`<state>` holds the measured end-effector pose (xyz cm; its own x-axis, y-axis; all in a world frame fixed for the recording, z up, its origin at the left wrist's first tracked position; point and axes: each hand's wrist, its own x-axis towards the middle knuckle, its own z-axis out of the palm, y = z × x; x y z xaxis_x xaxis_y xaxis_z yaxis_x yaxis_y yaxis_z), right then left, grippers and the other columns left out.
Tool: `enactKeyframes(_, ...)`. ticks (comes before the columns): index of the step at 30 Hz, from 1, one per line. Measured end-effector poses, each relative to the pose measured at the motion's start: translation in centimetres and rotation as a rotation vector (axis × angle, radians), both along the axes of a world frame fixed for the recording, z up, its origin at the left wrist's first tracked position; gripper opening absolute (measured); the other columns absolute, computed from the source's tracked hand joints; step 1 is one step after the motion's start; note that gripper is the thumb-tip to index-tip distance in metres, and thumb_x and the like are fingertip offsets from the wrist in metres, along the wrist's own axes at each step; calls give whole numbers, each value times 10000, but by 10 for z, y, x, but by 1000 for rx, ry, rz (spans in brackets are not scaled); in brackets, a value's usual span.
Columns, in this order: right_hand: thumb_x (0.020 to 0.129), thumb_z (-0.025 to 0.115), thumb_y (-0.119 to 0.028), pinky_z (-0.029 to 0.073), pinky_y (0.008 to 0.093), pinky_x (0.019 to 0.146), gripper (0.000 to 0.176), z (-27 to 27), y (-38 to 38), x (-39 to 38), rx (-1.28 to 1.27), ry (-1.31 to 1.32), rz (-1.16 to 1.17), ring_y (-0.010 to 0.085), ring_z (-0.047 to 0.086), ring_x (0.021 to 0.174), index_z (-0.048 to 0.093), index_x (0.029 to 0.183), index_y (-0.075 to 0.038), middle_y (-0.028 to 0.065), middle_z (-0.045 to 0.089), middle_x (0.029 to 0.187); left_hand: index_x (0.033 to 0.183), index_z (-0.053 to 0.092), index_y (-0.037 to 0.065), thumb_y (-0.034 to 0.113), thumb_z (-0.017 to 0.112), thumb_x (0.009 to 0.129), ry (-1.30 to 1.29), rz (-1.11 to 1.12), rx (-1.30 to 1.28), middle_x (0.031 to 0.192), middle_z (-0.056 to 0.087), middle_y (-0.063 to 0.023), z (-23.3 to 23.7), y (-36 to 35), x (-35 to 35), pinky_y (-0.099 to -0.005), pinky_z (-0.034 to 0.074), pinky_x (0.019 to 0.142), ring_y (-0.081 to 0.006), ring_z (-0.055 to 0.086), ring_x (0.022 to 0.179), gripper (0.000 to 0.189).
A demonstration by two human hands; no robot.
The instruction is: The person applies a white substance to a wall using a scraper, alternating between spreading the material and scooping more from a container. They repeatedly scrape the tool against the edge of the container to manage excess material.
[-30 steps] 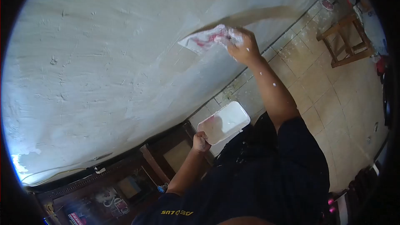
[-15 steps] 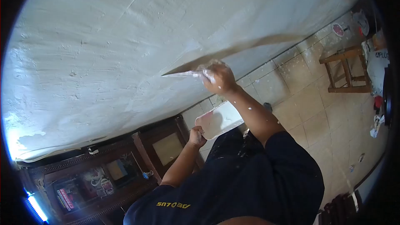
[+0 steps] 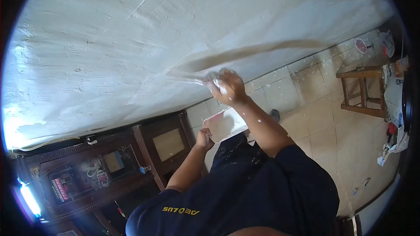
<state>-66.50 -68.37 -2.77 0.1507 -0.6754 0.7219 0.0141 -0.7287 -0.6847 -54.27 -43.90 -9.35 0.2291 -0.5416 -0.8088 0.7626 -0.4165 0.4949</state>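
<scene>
My right hand (image 3: 227, 87), spotted with white paste, is closed around the handle of a putty knife (image 3: 190, 78). The blade is smeared by motion and lies close along the white plastered wall (image 3: 144, 52), beside its own long shadow. Lower down, my left hand (image 3: 204, 138) grips the near end of a shallow white plastic tray (image 3: 232, 123). The tray is tilted, and pale paste coats its inside. White specks dot my right forearm.
A dark wooden cabinet (image 3: 94, 172) with glass doors stands against the wall at the left. To the right, a wooden stool (image 3: 363, 91) stands on the tiled floor (image 3: 323, 122), which has white splashes. A round red-and-white lid (image 3: 360, 46) sits near the wall.
The putty knife blade has gone from sharp to blurred, and its tip has come away from the shadow's point. The tray and my left hand appear slightly further left as the view shifts.
</scene>
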Motion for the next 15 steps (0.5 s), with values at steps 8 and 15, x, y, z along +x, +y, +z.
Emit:
enactKeyframes(8, 736, 651, 18, 480, 276, 596, 37, -33, -65, -124, 199, -39, -478, 229, 611, 634, 639, 765, -2, 122, 628, 734, 1073, 525, -75, 112, 449, 647, -19, -17, -52, 1093, 564, -172, 26, 8, -12, -417, 394, 951, -308, 539, 1043, 472)
enactKeyframes(15, 659, 686, -84, 496, 368, 668, 128, -10, 26, 38, 66, -52, 147, 276, 618, 732, 619, 766, -65, 98, 639, 781, 1031, 540, -96, 121, 439, 679, -75, -65, -37, 1029, 586, -181, 10, 31, 9, -399, 424, 916, -311, 556, 1004, 425)
